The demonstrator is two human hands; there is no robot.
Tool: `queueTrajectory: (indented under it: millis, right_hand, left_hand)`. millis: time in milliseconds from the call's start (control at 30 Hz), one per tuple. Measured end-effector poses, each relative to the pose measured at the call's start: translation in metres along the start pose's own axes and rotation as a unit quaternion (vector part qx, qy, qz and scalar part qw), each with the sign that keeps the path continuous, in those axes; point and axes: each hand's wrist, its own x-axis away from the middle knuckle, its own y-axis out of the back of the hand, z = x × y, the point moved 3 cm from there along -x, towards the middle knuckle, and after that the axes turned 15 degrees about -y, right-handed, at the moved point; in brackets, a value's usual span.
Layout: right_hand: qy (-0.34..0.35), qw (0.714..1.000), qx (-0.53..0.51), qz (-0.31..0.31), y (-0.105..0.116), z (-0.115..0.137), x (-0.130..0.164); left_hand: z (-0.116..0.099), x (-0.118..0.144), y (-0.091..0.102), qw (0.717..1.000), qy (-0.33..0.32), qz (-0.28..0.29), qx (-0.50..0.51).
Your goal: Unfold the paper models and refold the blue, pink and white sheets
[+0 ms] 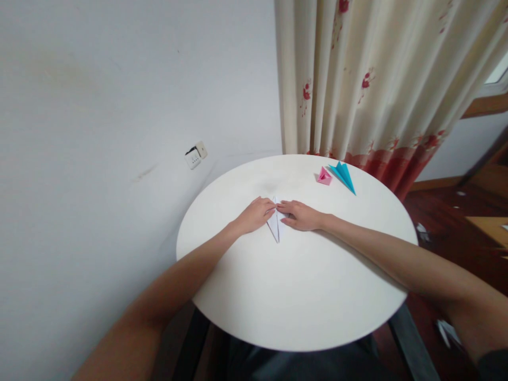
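A white sheet of folded paper (277, 231), narrowing to a point towards me, lies on the round white table (293, 296). My left hand (254, 216) grips its left side, with the fingertips near the centre crease. From the other side, my right hand (301, 216) holds the paper's right half, fingers pressed down near the same crease and thumb a little lower. The fingertips of both hands almost meet at the upper part of the paper. The hands cover much of its upper half.
Towards the table's far right edge lie a pink folded paper piece (324, 176) and a blue paper plane (344, 177). A wall with a socket (193, 158) stands close at the left. Behind the table hangs a floral curtain (357, 79).
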Motion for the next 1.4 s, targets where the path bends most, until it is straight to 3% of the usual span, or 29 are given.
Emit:
queueTrajectory:
  millis: [200,400,567,733,1000,1400]
  right_hand:
    - [0.006,1.0,-0.006,0.016,0.004,0.0,0.002]
    - [-0.001,1.0,0.003,0.013,0.006,0.009,0.005]
    - [0.018,0.999,0.04,0.006,0.004,0.023,0.007]
    - [0.067,0.996,0.017,0.059,-0.003,0.028,0.014]
    - [0.052,0.992,-0.001,0.117,-0.01,0.025,0.018]
    - [0.14,0.966,-0.083,0.2,-0.005,0.075,0.032]
  left_hand:
    - [0.005,0.002,-0.005,0.999,-0.001,-0.026,0.035]
    - [0.012,0.003,-0.012,0.995,-0.01,0.076,0.064]
    - [0.017,0.006,-0.01,0.995,0.023,0.095,0.035]
    - [0.022,0.004,-0.011,0.994,0.039,0.097,0.043]
    - [0.031,0.002,-0.01,0.993,0.043,0.106,0.03]
    - [0.04,0.004,-0.007,0.991,0.053,0.125,-0.007]
